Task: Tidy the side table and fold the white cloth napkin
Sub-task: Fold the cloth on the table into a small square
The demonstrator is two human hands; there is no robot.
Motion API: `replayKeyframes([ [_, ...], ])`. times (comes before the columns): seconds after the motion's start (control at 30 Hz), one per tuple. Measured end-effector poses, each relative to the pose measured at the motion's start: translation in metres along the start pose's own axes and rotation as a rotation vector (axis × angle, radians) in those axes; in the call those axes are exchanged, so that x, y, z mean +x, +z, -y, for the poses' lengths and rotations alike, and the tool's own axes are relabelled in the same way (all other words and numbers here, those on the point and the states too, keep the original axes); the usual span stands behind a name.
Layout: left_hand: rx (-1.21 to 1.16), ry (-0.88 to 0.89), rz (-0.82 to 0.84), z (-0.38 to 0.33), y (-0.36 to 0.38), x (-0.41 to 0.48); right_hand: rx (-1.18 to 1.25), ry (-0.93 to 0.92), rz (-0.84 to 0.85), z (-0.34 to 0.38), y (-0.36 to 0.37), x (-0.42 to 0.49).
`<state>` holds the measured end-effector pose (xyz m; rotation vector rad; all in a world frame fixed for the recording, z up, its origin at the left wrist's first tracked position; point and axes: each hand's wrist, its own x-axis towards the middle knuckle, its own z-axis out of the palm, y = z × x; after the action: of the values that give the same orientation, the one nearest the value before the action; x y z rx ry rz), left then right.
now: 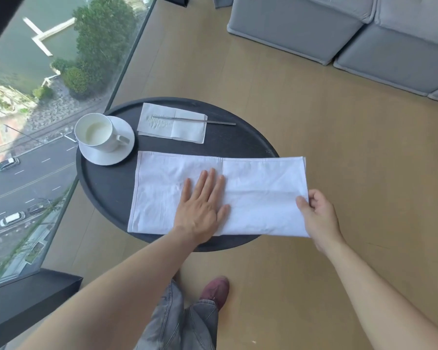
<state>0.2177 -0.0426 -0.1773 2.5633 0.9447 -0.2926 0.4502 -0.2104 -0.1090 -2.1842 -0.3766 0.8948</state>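
A white cloth napkin lies folded into a long rectangle on the round black side table, its right end hanging past the table's edge. My left hand presses flat on the middle of the cloth, fingers spread. My right hand pinches the cloth's right edge between thumb and fingers. At the table's left stands a white cup holding milky liquid, on a white saucer. A folded paper napkin lies at the back with a thin metal utensil across it.
A glass wall runs along the left, right beside the table. A grey sofa stands at the back right. Wooden floor surrounds the table. My leg and a red shoe are below the table's near edge.
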Motion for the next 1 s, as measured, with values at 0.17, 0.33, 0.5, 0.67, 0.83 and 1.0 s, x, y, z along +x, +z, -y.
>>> replayKeyframes([
  [0.17,0.014,-0.041,-0.009,0.014,-0.001,-0.009,-0.005,-0.091,-0.007,0.044,-0.013,-0.015],
  [0.33,-0.069,-0.017,-0.085,0.029,-0.012,-0.02,0.031,-0.271,-0.007,0.115,0.024,-0.057],
  [0.5,-0.094,-0.241,-0.184,0.082,-0.02,-0.067,-0.026,-0.42,0.002,0.154,0.109,-0.087],
  [0.67,-0.03,-0.287,-0.074,0.127,-0.021,-0.097,-0.187,-0.429,0.031,0.155,0.204,-0.099],
  [0.83,-0.007,-0.25,-0.01,0.141,-0.025,-0.101,-0.319,-0.341,0.115,0.147,0.265,-0.099],
  [1.0,-0.082,-0.241,-0.019,0.147,-0.029,-0.102,-0.395,-0.293,0.175,0.138,0.292,-0.091],
])
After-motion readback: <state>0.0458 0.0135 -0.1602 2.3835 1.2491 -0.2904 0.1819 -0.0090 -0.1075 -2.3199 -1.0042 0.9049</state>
